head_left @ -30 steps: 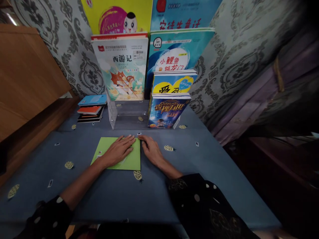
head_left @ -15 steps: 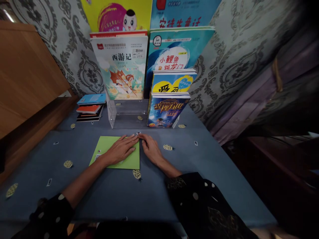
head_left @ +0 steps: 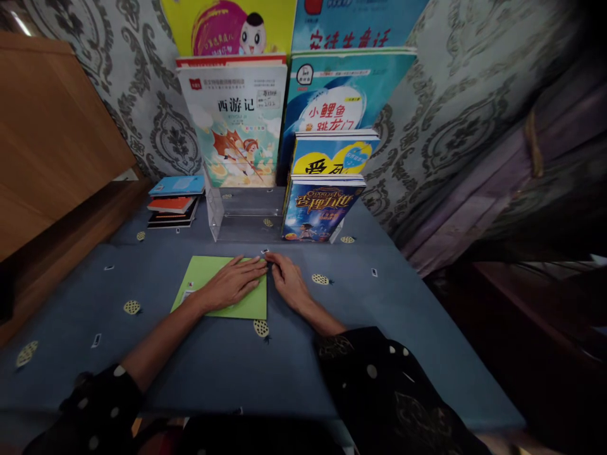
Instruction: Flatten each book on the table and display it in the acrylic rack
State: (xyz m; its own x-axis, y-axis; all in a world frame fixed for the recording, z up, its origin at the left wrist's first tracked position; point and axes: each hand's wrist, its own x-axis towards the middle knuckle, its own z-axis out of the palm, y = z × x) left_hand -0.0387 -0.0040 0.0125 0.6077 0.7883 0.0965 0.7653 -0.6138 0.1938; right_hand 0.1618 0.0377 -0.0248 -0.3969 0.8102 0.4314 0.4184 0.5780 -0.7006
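Note:
A light green book [head_left: 202, 273] with a small white label near its lower left corner lies closed on the cloth-covered table. My left hand [head_left: 233, 282] rests flat across it, fingers stretched toward its upper right corner, covering part of the cover. Beside the book's right edge is my right hand [head_left: 288, 279], palm side down. Its index finger reaches to the upper right corner while the thumb sits a little apart below; whether it touches the book is hard to see. Nothing shows between its fingers.
A clear acrylic rack [head_left: 215, 218] stands behind the hands, with a white-and-teal book [head_left: 237, 120] and a dark blue book [head_left: 320, 212] among several on it. Left of it is a small stack of books [head_left: 174, 202]. A wooden panel [head_left: 57, 139] borders the left side.
The view has shifted slightly, so everything sits a little differently in the picture. Both hands keep nearly the same place on and beside the green book.

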